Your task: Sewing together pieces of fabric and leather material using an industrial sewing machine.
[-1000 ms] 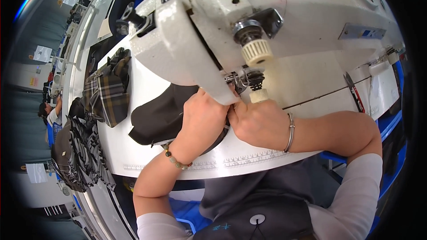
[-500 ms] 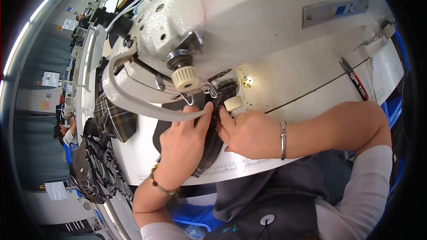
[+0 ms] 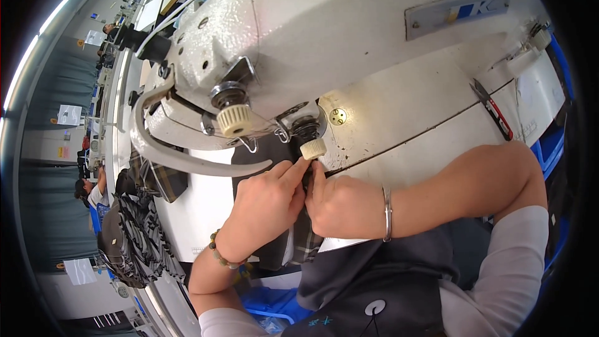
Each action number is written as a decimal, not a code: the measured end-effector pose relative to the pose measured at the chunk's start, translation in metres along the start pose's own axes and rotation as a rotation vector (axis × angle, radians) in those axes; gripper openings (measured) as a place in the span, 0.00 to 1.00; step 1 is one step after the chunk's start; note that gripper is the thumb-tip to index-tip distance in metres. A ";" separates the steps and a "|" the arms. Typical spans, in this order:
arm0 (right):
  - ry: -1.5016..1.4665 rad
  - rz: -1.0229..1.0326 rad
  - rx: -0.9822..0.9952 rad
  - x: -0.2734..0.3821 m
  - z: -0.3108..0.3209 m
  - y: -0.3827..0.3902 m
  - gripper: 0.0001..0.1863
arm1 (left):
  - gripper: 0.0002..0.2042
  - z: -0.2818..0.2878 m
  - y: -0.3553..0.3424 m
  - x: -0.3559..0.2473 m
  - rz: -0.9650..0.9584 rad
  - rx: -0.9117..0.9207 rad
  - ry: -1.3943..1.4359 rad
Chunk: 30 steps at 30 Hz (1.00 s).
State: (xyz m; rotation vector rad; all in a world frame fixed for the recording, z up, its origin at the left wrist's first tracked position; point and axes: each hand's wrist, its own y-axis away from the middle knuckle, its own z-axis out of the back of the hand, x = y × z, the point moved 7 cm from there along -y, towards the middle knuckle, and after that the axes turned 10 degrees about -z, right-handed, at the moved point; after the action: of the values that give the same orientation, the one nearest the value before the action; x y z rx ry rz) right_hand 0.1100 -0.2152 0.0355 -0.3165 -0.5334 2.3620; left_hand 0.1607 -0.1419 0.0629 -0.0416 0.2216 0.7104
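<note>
Below, near the person's left elbow, there is a blue bin, or maybe a seat, this I cannot tell for certain; a clear bag lies at its lower edge, and its content is too small to make out. The two hands are close together at the sewing machine, with their fingertips meeting just under the lower cream knob. The left hand comes up from the lower left, its back upward and its index finger stretched forward. The right hand comes from the right, with the elbow bent outward, the wrist nearly level and the fingers pointing away from the body. Both are on the dark cloth; whether they pinch it or only press it, I cannot tell. This cloth lies on the tabletop, partly under the machine's head, and its plaid part hangs toward the person's lap. A pile of dark pieces is to the left, and red-and-black snips lie to the right.
</note>
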 end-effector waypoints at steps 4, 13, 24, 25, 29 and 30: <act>-0.058 0.028 0.043 0.003 0.002 0.003 0.20 | 0.22 0.000 -0.002 -0.004 0.001 -0.021 0.011; 0.017 -0.025 0.032 -0.001 -0.004 0.001 0.20 | 0.22 -0.005 -0.007 0.003 0.016 -0.078 -0.014; 0.025 -0.035 0.013 0.006 0.005 0.007 0.20 | 0.25 0.010 0.005 -0.009 0.068 -0.041 -0.048; -0.020 -0.028 0.033 0.008 0.008 0.009 0.19 | 0.26 0.010 0.010 -0.012 0.077 0.002 -0.077; 0.019 0.025 0.018 0.015 0.012 0.012 0.18 | 0.28 0.001 0.021 -0.022 0.027 0.143 -0.067; 0.009 0.051 0.015 0.017 0.014 0.013 0.18 | 0.28 -0.001 0.023 -0.024 0.030 0.141 -0.065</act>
State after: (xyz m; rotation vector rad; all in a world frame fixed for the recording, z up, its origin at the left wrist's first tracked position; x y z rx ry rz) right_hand 0.0856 -0.2167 0.0403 -0.3369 -0.5086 2.4117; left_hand 0.1283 -0.1401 0.0674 0.1193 0.2094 0.7235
